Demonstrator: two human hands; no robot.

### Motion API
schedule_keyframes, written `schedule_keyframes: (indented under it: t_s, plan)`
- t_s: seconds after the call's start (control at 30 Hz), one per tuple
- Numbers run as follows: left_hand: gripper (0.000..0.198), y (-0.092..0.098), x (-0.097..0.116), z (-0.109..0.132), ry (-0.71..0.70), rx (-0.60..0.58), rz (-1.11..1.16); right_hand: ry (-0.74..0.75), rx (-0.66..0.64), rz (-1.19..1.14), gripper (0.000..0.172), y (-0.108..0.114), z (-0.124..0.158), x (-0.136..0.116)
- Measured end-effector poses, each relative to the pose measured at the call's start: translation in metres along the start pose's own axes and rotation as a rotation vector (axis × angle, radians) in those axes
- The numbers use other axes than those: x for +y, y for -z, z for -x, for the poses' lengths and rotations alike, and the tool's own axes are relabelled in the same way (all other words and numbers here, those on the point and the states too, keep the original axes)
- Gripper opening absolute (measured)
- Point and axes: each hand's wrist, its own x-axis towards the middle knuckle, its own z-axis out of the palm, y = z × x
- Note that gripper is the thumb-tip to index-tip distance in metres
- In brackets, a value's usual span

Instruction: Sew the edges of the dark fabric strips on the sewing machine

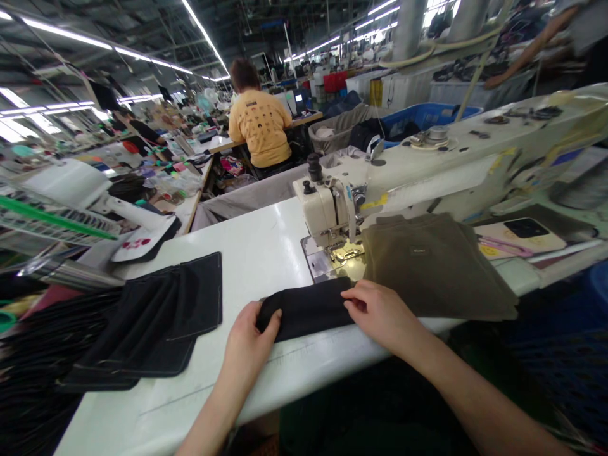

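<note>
A black fabric piece [308,310] lies at the front edge of the white sewing table, just before the sewing machine's needle plate [327,263]. My left hand [251,332] grips its left end, thumb on top and the other fingers mostly hidden behind. At the right end, my right hand [375,310] pinches the cloth between thumb and fingers. The sewing machine head [327,212] stands behind the cloth. Right of it, a stack of olive-brown fabric panels [437,272] with a small label reaches under my right hand's side.
Black stitched panels [161,316] lie fanned on the left, beside a heap of dark strips [38,348]. A phone [527,228] and pink scissors [506,246] rest at the right. Beyond the table are a blue bin [427,114] and a seated person in a yellow shirt [261,126].
</note>
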Motion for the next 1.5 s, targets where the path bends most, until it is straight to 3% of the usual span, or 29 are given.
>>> schedule_keyframes:
  t_s: [0.4,0.57,0.73,0.9,1.3,1.4,1.5]
  plan:
    - [0.029,0.0,-0.001,0.0,-0.016,0.004,-0.003,0.047,0.047,-0.035,0.016,-0.002,0.001,0.004]
    - [0.028,-0.001,-0.004,-0.001,-0.021,0.011,0.027,0.086,0.079,0.064,0.016,-0.003,0.003,0.002]
    - [0.026,0.003,-0.004,-0.001,0.077,-0.008,0.131,0.306,0.169,0.275,0.017,-0.004,0.008,0.005]
    - [0.023,0.005,-0.01,-0.003,0.145,-0.014,0.096,0.485,0.225,0.287,0.022,-0.012,0.006,0.026]
    - [0.022,0.004,-0.014,-0.005,0.161,-0.075,0.106,0.519,0.233,0.315,0.028,-0.012,0.005,0.033]
    - [0.02,0.002,-0.013,-0.004,0.144,-0.084,0.026,0.513,0.216,0.302,0.028,-0.012,0.005,0.034]
    - [0.003,0.004,-0.007,0.0,0.031,-0.031,-0.173,0.497,0.208,0.303,0.028,-0.011,0.005,0.033]
